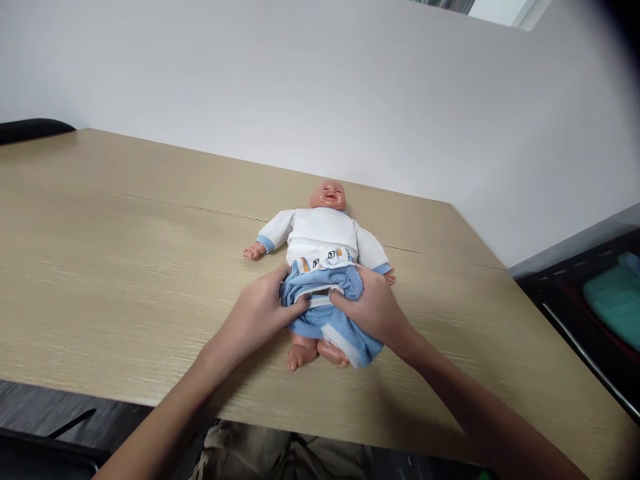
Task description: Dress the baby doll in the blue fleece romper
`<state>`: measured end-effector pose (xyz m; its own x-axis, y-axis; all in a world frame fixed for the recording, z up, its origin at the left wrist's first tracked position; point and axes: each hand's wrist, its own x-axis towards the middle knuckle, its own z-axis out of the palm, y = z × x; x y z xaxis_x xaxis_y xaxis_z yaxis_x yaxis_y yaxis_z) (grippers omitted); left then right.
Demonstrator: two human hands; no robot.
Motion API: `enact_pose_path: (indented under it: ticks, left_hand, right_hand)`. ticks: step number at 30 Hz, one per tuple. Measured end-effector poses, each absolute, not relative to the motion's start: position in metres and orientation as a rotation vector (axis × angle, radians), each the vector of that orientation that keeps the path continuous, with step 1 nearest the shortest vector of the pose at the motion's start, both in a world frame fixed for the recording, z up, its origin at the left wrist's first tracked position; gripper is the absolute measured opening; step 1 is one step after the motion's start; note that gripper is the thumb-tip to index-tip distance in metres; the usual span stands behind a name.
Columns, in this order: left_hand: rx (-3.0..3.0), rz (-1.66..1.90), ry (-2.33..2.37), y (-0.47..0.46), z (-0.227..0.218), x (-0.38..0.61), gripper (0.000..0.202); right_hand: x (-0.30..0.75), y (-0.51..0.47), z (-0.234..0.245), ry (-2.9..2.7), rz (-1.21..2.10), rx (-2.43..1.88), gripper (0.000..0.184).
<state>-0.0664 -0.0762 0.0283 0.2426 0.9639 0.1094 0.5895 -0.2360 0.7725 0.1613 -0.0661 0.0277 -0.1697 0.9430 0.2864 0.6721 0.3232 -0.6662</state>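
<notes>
**Both hands on the doll's blue cloth**

A doll [323, 230] lies on its back on the desk [125, 267], head toward the wall [300, 87], arms out to either side. It wears a white top with blue cuffs. A blue cloth [325, 313] with a white strip is bunched around its hips, and its bare feet stick out below the cloth.

The left hand [260, 313] grips the cloth's left side, fingers curled into the fabric at the waist. The right hand [375, 307] grips the right side the same way, thumb pressed near the white strip. The two hands nearly meet over the doll's middle.

A dark chair back [30, 128] shows at the desk's far left corner. A teal item [615, 297] sits beyond the right edge.
</notes>
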Motion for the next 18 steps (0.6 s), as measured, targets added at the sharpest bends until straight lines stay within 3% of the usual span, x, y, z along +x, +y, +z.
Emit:
enact_pose_path:
  ticks: [4, 10, 15, 18]
  left_hand:
    - [1.785, 0.868, 1.320, -0.102, 0.035, -0.075, 0.026]
    - [1.649, 0.708, 1.484, -0.150, 0.022, -0.093, 0.059]
    - [1.720, 0.461, 1.441, -0.153, 0.011, -0.091, 0.030]
    - [1.768, 0.414, 1.459, -0.151, 0.011, -0.089, 0.025]
  right_hand:
    - [0.156, -0.089, 0.059, -2.001, 0.501, -1.388, 0.018]
    - [0.146, -0.129, 0.066, -2.175, 0.706, -1.373, 0.017]
    - [0.143, -0.129, 0.045, -2.304, 0.744, -1.444, 0.017]
    - [0.141, -0.130, 0.042, -2.360, 0.712, -1.476, 0.020]
